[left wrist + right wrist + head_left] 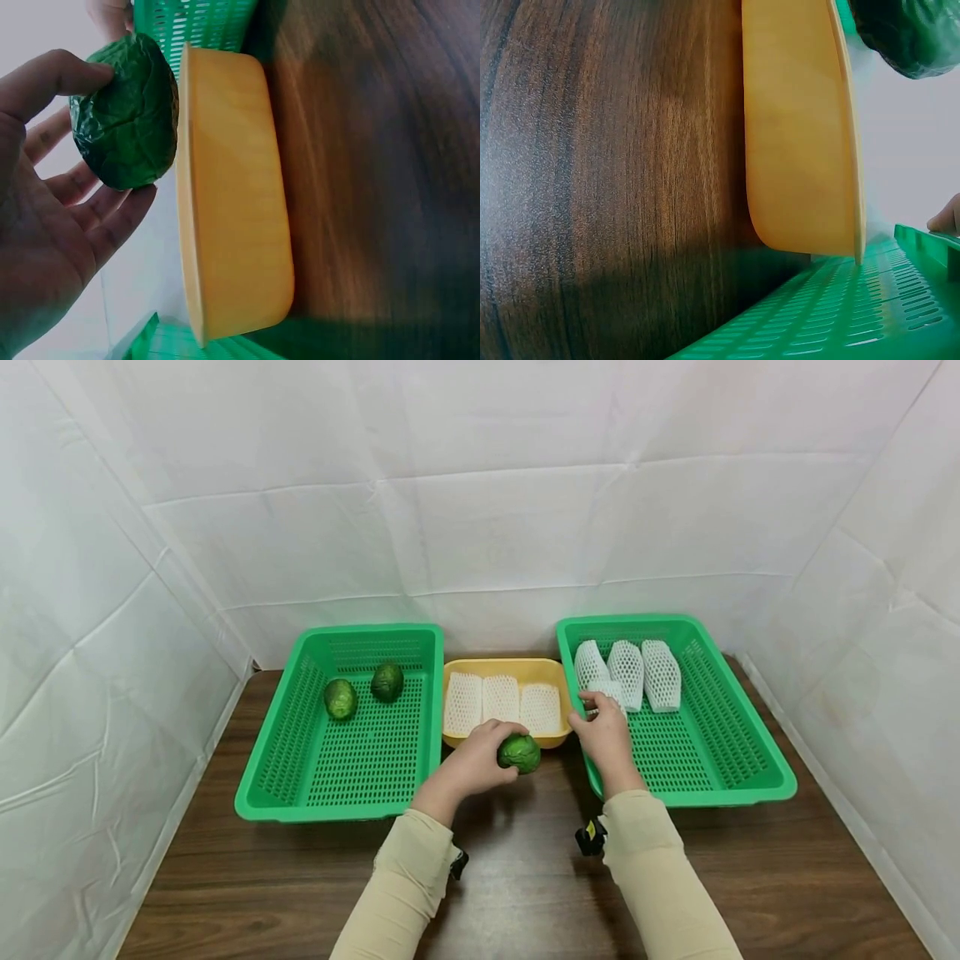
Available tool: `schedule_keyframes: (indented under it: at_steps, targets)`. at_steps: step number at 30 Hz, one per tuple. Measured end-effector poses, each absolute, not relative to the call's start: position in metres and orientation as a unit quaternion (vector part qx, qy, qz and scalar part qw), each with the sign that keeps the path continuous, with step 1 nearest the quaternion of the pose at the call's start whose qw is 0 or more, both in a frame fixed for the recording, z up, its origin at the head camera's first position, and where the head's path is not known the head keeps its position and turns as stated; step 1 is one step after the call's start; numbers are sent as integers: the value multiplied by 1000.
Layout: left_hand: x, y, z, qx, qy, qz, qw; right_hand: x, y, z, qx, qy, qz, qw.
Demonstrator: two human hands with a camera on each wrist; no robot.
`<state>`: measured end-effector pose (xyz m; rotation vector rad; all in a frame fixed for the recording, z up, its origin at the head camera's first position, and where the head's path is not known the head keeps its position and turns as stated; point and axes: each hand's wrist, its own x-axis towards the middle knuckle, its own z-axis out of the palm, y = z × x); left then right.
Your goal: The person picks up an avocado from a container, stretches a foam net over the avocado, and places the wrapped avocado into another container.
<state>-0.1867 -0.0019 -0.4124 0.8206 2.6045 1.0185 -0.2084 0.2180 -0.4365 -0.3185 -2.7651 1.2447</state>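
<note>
The left hand holds a green fruit just right of the frame's centre, low down.
From where I stand, thumb and fingertips grip its sides (glossy, wrinkled skin showing between them), near the front edge of the yellow tub, where flat white nets lie side by side; to its right, the right hand is at the near left rim of the right basket, thumb and fingers bent and a little apart, close by one of four plump nets there, though whether it touches that one I can't tell; over in the left of the frame, two more fruits sit toward the back of the left basket, and a brown table bears it all.
</note>
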Motion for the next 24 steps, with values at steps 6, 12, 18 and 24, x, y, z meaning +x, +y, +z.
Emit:
schedule_keyframes:
  at_steps: [6, 12, 18, 24]
  targets:
    - [-185, 3, -421, 269, 897, 333, 113, -208, 218, -436, -103, -904, 412, 42]
    - [-185, 7, -430, 279, 893, 334, 110, -208, 218, -434, -104, -903, 414, 43]
    - [-185, 11, -444, 279, 896, 324, 118, -208, 218, -433, -105, -904, 412, 46]
    - [-181, 15, -460, 260, 907, 304, 131, -208, 217, -434, -108, -904, 411, 42]
